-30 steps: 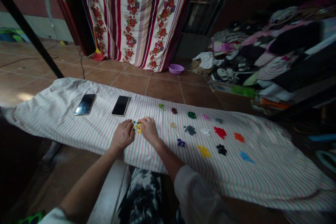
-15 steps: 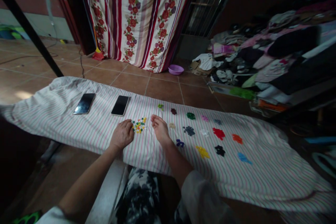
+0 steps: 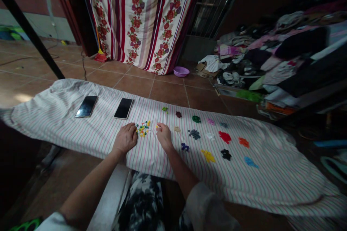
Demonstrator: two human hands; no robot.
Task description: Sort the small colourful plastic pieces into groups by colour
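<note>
Here, in the head view, the left hand (image 3: 125,138) rests on the striped cloth (image 3: 152,156) with its fingers curled; whether they grip anything I cannot tell. Right at its fingertips, on the side toward the other hand, lies a loose cluster of mixed pieces (image 3: 143,129) in yellow, green, orange and white. The right hand (image 3: 165,136) is on the far side of that cluster, a little apart from it, thumb and fingers pinched together on a small yellow piece (image 3: 157,126).

Just right of the right hand sits the beige pile (image 3: 177,129), with the dark gray pile (image 3: 194,134) beyond it and the purple pile (image 3: 185,147) nearer the wearer. Farther right of this hand come the white pile (image 3: 210,136), the red pile (image 3: 225,137), the yellow pile (image 3: 208,155), the black pile (image 3: 226,154), the orange pile (image 3: 243,142) and the light blue pile (image 3: 250,162). Ahead of the right hand lies the lime green pile (image 3: 165,109), with the maroon pile (image 3: 178,114) to its right. Ahead of the left hand lies a smartphone (image 3: 123,108); a second smartphone (image 3: 86,107) lies farther to that hand's left.
</note>
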